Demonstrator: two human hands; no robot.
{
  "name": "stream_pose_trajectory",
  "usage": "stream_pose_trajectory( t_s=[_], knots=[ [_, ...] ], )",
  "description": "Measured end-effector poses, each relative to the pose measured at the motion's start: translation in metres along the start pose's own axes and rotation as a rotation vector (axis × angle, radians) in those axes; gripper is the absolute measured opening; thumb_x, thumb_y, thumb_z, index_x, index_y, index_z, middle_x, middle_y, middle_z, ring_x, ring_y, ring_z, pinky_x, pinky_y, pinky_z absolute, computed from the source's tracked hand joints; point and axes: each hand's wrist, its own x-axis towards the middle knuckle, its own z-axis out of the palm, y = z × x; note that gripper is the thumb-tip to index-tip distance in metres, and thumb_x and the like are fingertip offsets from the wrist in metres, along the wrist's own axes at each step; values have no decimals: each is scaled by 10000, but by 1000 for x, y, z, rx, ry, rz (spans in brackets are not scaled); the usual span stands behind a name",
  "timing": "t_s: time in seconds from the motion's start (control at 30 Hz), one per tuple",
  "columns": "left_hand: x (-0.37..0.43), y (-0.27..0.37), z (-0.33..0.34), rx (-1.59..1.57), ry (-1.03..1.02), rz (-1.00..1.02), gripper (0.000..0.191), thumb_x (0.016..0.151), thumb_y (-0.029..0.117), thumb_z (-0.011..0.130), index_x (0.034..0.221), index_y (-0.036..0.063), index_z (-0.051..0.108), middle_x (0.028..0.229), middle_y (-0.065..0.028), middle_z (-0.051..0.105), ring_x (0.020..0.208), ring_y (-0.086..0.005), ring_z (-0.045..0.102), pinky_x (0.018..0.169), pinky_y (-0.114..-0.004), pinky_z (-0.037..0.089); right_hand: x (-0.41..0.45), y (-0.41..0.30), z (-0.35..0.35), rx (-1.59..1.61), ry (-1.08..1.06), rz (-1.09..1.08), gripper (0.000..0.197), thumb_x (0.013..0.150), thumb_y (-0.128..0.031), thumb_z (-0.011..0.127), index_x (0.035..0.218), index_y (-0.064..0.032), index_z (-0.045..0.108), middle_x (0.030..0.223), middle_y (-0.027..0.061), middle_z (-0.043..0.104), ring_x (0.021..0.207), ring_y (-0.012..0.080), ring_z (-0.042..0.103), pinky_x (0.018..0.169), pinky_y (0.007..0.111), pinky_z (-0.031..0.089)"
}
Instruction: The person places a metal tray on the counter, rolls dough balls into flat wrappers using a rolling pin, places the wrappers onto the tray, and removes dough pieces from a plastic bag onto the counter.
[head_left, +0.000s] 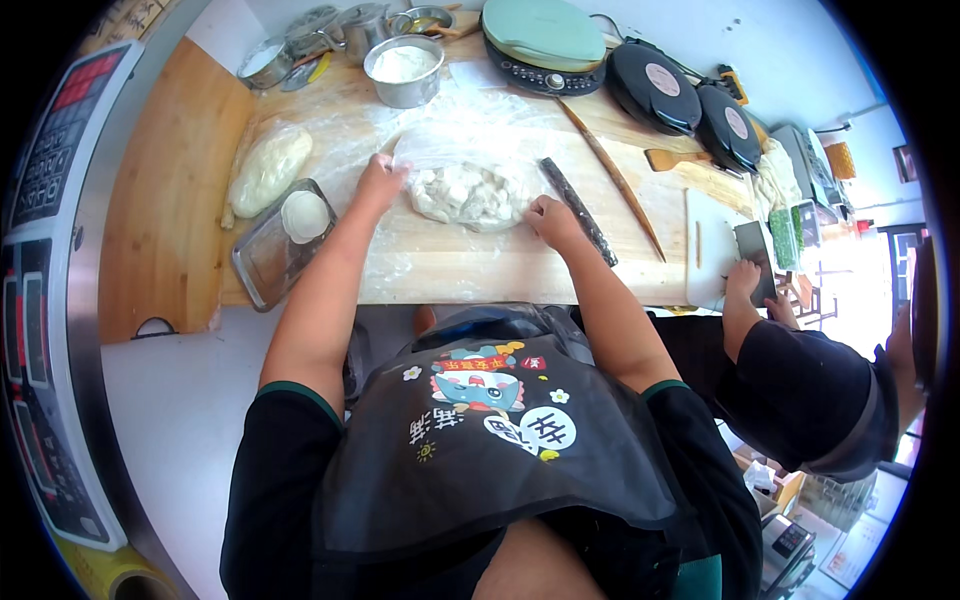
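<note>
On the floured wooden worktop before me lies a heap of pale dough pieces under clear plastic film. My left hand pinches the film at the heap's left side. At the right edge of the heap, my right hand has its fingers curled against the film; its fingertips are partly hidden, and I cannot tell how firmly it grips. A dark, flour-dusted rolling pin lies just beyond that hand, close to the forearm.
Left are wrapped dough and a metal tray with white discs. A flour pot, green-lidded griddle and long wooden rolling pin lie farther back. Right, another person's hand holds a cleaver over a cutting board.
</note>
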Motion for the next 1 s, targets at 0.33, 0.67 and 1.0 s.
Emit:
stream_pose_trajectory(
  t_s=[0.33, 0.67, 1.0],
  knots=[
    [-12, 56, -17, -69, -75, 47, 375, 977, 233, 599, 1227, -47, 609, 927, -157, 715, 732, -218, 698, 680, -336, 548, -1, -34, -46, 418, -55, 3, 211, 909, -215, 678, 917, -9, 631, 774, 85, 665, 753, 169, 651, 664, 323, 501],
    [7, 102, -71, -169, -184, 21, 238, 985, 206, 545, 1054, 21, 678, 800, -66, 667, 661, -148, 609, 606, -292, 498, 8, -97, -137, 1015, -35, -231, 112, 925, -150, 596, 899, -41, 588, 805, 53, 598, 744, 156, 582, 689, 293, 470],
    [2, 78, -58, 98, 168, 237, 371, 958, 363, 579, 835, 31, 687, 706, -115, 676, 656, -243, 654, 657, -372, 507, 13, -70, -133, 129, 131, -20, 197, 850, -197, 596, 869, -3, 624, 783, 128, 672, 692, 173, 635, 679, 336, 486]
  ],
)
